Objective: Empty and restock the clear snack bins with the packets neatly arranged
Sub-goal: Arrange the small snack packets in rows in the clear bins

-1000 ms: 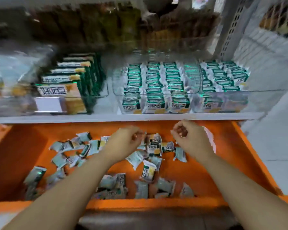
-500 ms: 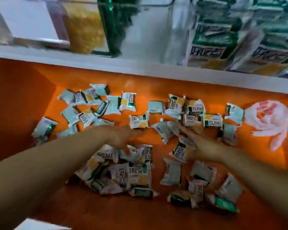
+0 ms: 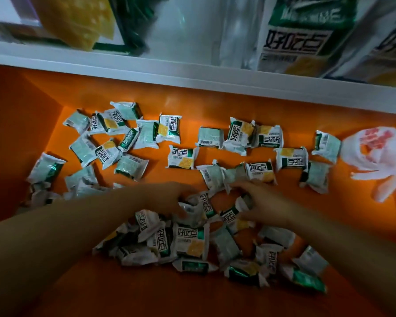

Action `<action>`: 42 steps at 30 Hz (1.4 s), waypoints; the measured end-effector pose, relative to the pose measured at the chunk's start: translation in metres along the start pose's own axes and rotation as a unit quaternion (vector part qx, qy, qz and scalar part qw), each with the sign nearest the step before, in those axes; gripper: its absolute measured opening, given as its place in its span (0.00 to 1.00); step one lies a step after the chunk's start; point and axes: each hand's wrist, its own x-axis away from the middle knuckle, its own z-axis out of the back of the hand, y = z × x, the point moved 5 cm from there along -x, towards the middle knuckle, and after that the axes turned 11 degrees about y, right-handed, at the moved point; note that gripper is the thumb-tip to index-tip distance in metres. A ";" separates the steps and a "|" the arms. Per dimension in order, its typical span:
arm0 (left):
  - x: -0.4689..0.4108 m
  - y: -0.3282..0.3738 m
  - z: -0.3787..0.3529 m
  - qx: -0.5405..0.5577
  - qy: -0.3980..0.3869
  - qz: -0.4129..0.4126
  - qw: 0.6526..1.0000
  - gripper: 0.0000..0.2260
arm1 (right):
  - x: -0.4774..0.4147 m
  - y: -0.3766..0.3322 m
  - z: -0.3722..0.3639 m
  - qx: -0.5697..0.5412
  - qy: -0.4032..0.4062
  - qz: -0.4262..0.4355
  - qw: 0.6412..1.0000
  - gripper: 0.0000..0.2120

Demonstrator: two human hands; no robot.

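Several small white-and-green snack packets (image 3: 183,157) lie scattered over the floor of an orange tray (image 3: 215,106); a denser heap (image 3: 188,245) sits close to me. My left hand (image 3: 169,197) reaches into the heap from the left, its fingers curled round a packet (image 3: 193,208). My right hand (image 3: 263,202) comes in from the right, and its fingers and thumb pinch another packet (image 3: 230,217). Above the tray, a clear snack bin (image 3: 233,42) on the shelf holds upright packets (image 3: 304,40), seen very close.
A white shelf edge (image 3: 192,72) runs across above the tray. A second clear bin (image 3: 133,24) at the upper left holds green and yellow boxes. A crumpled white plastic bag (image 3: 380,156) with red print lies at the tray's right end.
The view has dropped and closed in on the tray. Both hands moved from the far packets down into the near heap and closed on packets there.
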 end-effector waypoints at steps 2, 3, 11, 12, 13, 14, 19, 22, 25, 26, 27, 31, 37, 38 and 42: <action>-0.001 0.007 -0.003 0.072 0.028 -0.010 0.997 0.28 | 0.010 0.002 0.000 -0.006 0.008 0.008 1.000 0.36; 0.000 0.009 -0.003 0.113 0.044 -0.013 0.993 0.27 | 0.017 0.001 0.000 -0.004 0.019 0.025 1.000 0.35; 0.040 0.030 -0.023 -0.165 0.047 -0.206 0.963 0.35 | 0.073 -0.017 -0.028 0.123 -0.040 0.256 0.958 0.25; 0.041 0.027 -0.032 -0.187 0.016 -0.193 0.963 0.38 | 0.075 -0.017 -0.034 0.128 -0.070 0.250 0.957 0.28; 0.040 0.025 -0.040 -0.211 -0.005 -0.181 0.961 0.40 | 0.076 -0.015 -0.037 0.133 -0.099 0.234 0.958 0.30; 0.037 0.023 -0.047 -0.239 -0.011 -0.175 0.955 0.42 | 0.075 -0.013 -0.041 0.149 -0.123 0.217 0.957 0.31; 0.020 0.026 -0.054 -0.292 0.060 -0.167 0.940 0.42 | 0.066 -0.016 -0.044 0.229 -0.130 0.204 0.943 0.34; 0.010 0.019 -0.037 -0.275 0.119 -0.137 0.944 0.39 | 0.054 -0.018 -0.035 0.209 -0.076 0.199 0.954 0.27; 0.002 0.009 -0.019 -0.247 0.159 -0.100 0.951 0.37 | 0.031 0.002 -0.008 0.189 -0.025 0.140 0.972 0.21; 0.001 0.007 -0.016 -0.238 0.174 -0.090 0.951 0.37 | 0.025 0.008 0.001 0.158 -0.004 0.111 0.981 0.19; 0.001 0.007 -0.011 -0.223 0.195 -0.080 0.952 0.36 | 0.021 0.013 0.009 0.120 0.022 0.086 0.989 0.19; 0.003 0.004 0.007 -0.082 0.230 -0.078 0.967 0.37 | 0.021 0.017 0.012 0.062 0.008 0.035 0.997 0.36; 0.007 0.003 -0.016 -0.041 0.138 -0.117 0.983 0.35 | 0.045 0.001 -0.037 0.201 -0.091 0.066 0.973 0.51; 0.007 0.005 -0.024 -0.054 0.118 -0.122 0.984 0.32 | 0.044 0.001 -0.038 0.209 -0.068 0.071 0.973 0.48; 0.003 0.009 -0.032 -0.051 0.115 -0.117 0.985 0.26 | 0.031 0.013 -0.024 0.199 0.024 0.075 0.977 0.33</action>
